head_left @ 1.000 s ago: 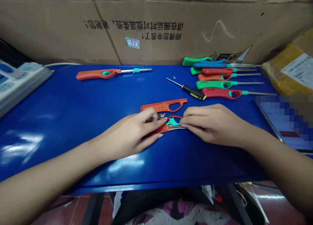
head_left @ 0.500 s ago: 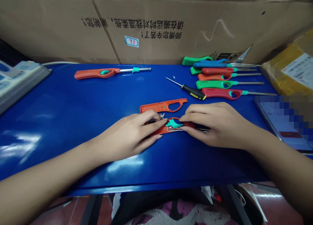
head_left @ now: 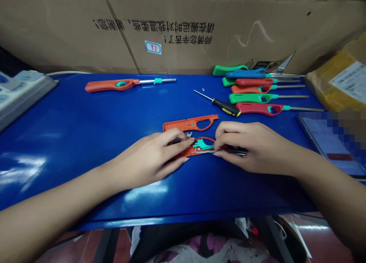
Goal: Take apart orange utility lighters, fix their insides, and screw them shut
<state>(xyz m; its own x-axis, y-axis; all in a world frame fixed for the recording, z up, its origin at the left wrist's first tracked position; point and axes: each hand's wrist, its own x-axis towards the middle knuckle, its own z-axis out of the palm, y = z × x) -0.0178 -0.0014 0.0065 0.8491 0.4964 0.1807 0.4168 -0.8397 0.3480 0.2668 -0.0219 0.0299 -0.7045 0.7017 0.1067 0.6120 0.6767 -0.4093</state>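
An opened orange gas lighter handle (head_left: 186, 153) lies on the blue table, its inside facing up. A teal trigger (head_left: 203, 144) and a thin pale wire (head_left: 204, 152) sit inside it. My left hand (head_left: 160, 152) is closed around the rear of this handle, fingertips beside the trigger, partly hiding a whitish metal part (head_left: 189, 135). At the front end, my right hand (head_left: 251, 146) pinches by the wire and trigger guard. A dark shiny rod (head_left: 236, 152) shows beneath its fingers; what exactly the fingertips grip is hidden. The matching orange half shell (head_left: 180, 125) rests just behind.
A screwdriver (head_left: 227, 107) lies behind my right hand, near several assembled lighters (head_left: 254, 99). Another orange lighter (head_left: 108, 86) is at back left. A power strip (head_left: 25, 91) stands left, a flat device (head_left: 328, 144) right. A cardboard box (head_left: 177, 11) closes off the back.
My right fingertips have shifted slightly right along the handle and curled in more, uncovering more of the trigger guard. The left hand keeps its hold.
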